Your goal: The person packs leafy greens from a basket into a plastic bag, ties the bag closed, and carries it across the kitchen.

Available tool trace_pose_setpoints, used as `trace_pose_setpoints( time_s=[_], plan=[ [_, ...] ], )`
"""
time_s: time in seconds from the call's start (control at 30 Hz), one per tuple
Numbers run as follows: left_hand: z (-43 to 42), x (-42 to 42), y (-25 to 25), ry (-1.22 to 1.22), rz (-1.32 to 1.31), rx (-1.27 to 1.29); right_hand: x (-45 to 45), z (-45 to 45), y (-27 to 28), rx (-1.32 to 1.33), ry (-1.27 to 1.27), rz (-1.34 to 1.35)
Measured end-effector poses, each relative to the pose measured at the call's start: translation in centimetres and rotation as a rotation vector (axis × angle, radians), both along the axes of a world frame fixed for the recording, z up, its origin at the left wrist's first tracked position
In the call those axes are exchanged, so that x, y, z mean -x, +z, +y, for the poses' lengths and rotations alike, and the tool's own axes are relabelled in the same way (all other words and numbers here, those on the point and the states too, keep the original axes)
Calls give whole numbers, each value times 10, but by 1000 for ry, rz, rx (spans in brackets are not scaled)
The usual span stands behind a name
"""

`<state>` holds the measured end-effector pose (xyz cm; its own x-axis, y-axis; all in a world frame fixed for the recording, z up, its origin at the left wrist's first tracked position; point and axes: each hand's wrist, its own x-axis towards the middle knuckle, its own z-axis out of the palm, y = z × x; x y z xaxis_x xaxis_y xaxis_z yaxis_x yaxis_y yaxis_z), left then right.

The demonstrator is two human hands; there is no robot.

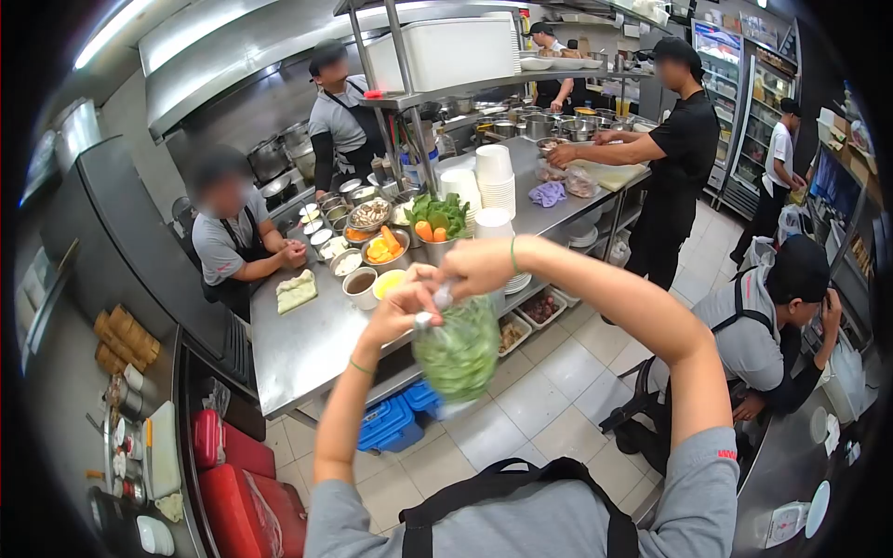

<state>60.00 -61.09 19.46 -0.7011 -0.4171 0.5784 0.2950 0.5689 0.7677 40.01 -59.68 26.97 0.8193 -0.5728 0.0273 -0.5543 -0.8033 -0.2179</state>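
Observation:
A clear plastic bag [458, 352] of cut green vegetables hangs in front of me over the floor, slightly blurred. My right hand [476, 267] is closed on the twisted neck of the bag from above. Beside it, my left hand [402, 309] pinches the gathered plastic at the left of the neck. Behind my hands on the steel table [307, 339] stand a bowl of brown liquid [359, 282], a yellow-filled bowl [389, 283] and a bowl of cut orange vegetables [384, 248]. Leafy greens [437, 216] and stacked white tubs [495, 177] are also there.
A folded cloth [297, 291] lies at the table's left end. Blue crates [389, 426] sit below, and red containers [246, 507] stand at lower left. Several co-workers surround the table; one person [767, 321] bends close on my right. A kitchen scale [786, 524] is at lower right.

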Motion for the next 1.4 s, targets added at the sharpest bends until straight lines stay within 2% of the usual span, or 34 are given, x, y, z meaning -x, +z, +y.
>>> trace_pose_setpoints(
  time_s=[0.03,0.1,0.17,0.2,0.23,0.27,0.3,0.33,0.37,0.4,0.43,0.47,0.5,0.53,0.57,0.6,0.63,0.67,0.7,0.73,0.8,0.87,0.97,1.13,1.23,1.27,1.37,1.4],
  plan=[
    [5,7,-20,71,59,-104,4,-4,-19,-109,-77,-14],
    [19,27,-52,217,284,-323,14,-4,-64,-599,-352,-273],
    [15,26,-94,536,44,65,20,5,-110,-936,-438,-571],
    [26,33,-102,682,-18,154,22,7,-136,-1065,-506,-711],
    [39,41,-107,655,16,54,25,17,-154,-1216,-509,-835],
    [49,46,-109,678,-53,148,26,-6,-210,-1287,-468,-1000],
    [45,46,-129,670,-121,246,27,10,-223,-1392,-397,-1150],
    [51,52,-140,684,-139,203,18,11,-245,-1445,-459,-1247],
    [51,57,-158,689,-109,223,15,-6,-287,-1427,-316,-1363],
    [43,60,-187,604,-2,137,13,20,-287,-1419,-255,-1545],
    [30,62,-217,549,91,40,9,26,-296,-1516,-352,-1607],
    [26,60,-240,558,11,-188,-4,44,-301,-1176,-396,-1685],
    [25,68,-264,489,-55,-402,-8,46,-320,-892,-544,-1619],
    [25,74,-285,439,-121,-616,-7,3,-378,-283,-533,-1353],
    [22,81,-312,306,-141,-805,-6,9,-391,-42,-584,-1031],
    [18,85,-333,192,-110,-997,-16,35,-391,77,-849,-1007],
    [19,84,-343,84,-19,-1181,-18,79,-362,249,-1010,-806],
    [40,95,-324,120,-30,-1288,-15,103,-342,58,-1135,-811],
    [59,112,-297,144,-24,-1402,-7,116,-328,131,-1143,-706],
    [68,118,-298,133,31,-1468,-3,121,-325,72,-1211,-621],
    [70,120,-314,123,62,-1517,4,136,-303,171,-1178,-671],
    [70,115,-329,58,10,-1501,5,134,-298,28,-1151,-696],
    [71,113,-347,184,101,-1585,6,121,-312,-110,-1077,-811],
    [73,67,-321,378,185,-1810,-28,97,-312,-247,-876,-872],
    [74,46,-297,481,259,-1787,-49,80,-320,-261,-790,-917],
    [70,40,-309,445,368,-1744,-58,75,-318,-206,-764,-952],
    [59,38,-313,651,421,-1521,-74,61,-316,-260,-800,-1027],
    [62,35,-293,725,407,-1506,-76,59,-313,-280,-810,-1070]
  ],
)
